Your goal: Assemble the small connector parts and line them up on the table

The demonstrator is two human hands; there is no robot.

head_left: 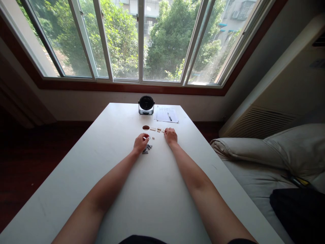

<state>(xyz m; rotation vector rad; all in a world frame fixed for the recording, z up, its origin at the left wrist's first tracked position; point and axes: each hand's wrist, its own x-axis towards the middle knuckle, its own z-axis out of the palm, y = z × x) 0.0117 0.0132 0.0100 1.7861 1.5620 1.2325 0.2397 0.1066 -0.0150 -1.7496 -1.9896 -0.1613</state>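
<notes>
My left hand (pixel 140 143) is closed in a pinch, with the edge of a small whitish piece (pixel 149 137) showing at its fingertips. Just below that hand lies a loose group of small dark grey studded pieces (pixel 148 147), partly covered by it. My right hand (pixel 171 136) has its fingers drawn together at the end of a row of beige pieces. What those fingers hold, if anything, is hidden. In the row are a beige studded plate (pixel 152 128) and a beige and brown piece (pixel 159 129). One tiny beige piece (pixel 153 138) sits between the hands.
A round brown-looking hole (pixel 146 127) is in the white table (pixel 132 118). Behind it stands a small black fan (pixel 146 104). To its right are paper sheets (pixel 162 113) with a pen (pixel 169 117) on top. A sofa (pixel 243 162) borders the right side.
</notes>
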